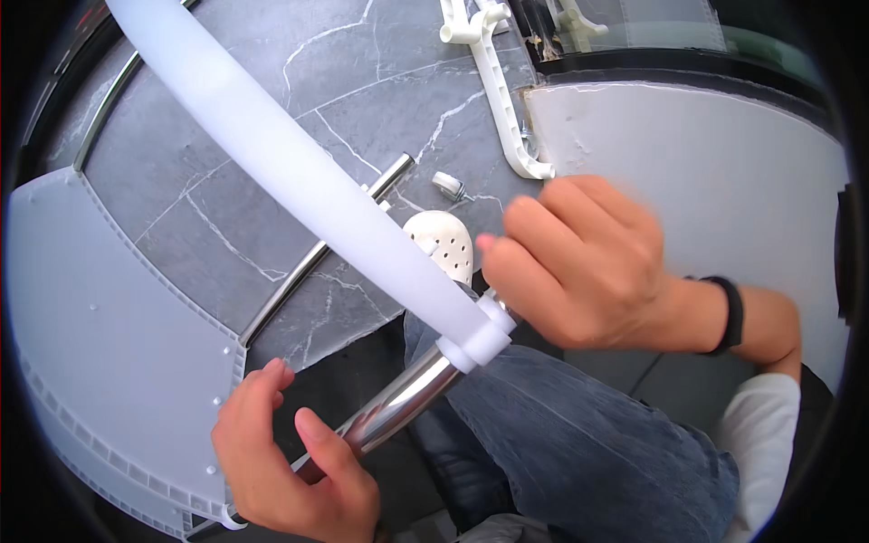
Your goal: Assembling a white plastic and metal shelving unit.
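A chrome tube (403,398) slants over my lap, with a white plastic collar (477,342) around it. From the collar a long, curved white plastic blade (281,172) runs to the upper left. My right hand (579,262) is closed in a fist at the tube's upper end, apparently gripping it beyond the collar; that end is mostly hidden, and the hand is slightly blurred. My left hand (290,462) is open at the lower end, thumb and fingers apart, and the tube passes behind the thumb. What the palm touches is hidden.
On the grey marbled surface (226,226) lie a thinner chrome rod (290,294), a small caster (448,186) and a perforated white disc (441,240), partly behind the blade. A white plastic bracket (498,100) lies beyond. Pale panels flank both sides (118,308); my jeans-covered leg (579,434) is below.
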